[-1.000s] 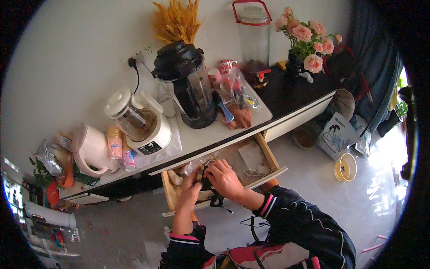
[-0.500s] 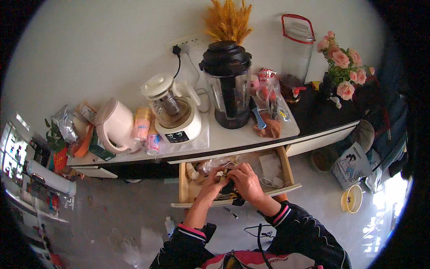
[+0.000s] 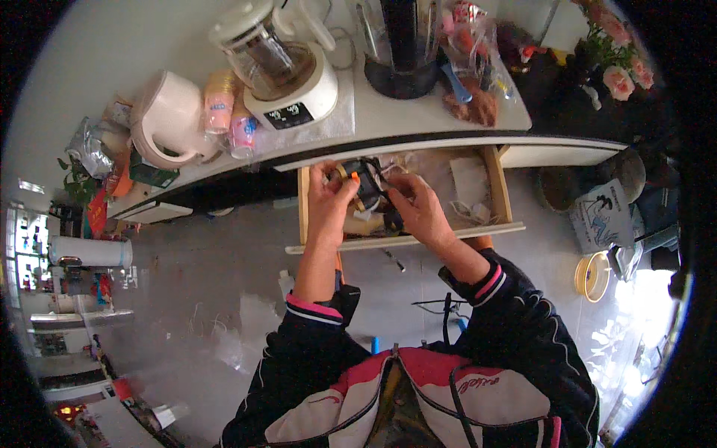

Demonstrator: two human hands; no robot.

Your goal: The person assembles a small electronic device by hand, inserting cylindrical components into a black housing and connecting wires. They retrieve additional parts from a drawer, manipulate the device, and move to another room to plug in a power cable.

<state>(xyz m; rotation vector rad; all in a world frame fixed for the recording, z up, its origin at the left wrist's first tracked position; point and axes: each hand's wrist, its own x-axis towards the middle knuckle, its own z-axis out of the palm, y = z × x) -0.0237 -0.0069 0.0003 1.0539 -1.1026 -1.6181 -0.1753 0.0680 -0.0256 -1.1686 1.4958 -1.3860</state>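
Observation:
Over an open drawer [image 3: 441, 234] I hold a black strapped object [image 3: 367, 178] with both hands; its exact kind is not clear. My left hand [image 3: 328, 196] grips its left side, next to a small orange spot and a brownish-gold round part. The fingers of my right hand [image 3: 420, 207] pinch a black strap or edge on its right side. Beneath lie a white cable [image 3: 478, 213], pale papers [image 3: 469, 179] and clear plastic, partly hidden by my hands.
On the countertop above the drawer stand a glass kettle on a white base [image 3: 295, 86], a pink pitcher [image 3: 168, 116], stacked paper cups [image 3: 219, 104] and a black-based blender-like jar [image 3: 403, 78]. A yellow bin [image 3: 592, 276] and a printed bag [image 3: 600, 216] are on the floor at right.
My view has tipped down, so the counter sits higher. My hands have moved apart, and the black object between them now shows more fully.

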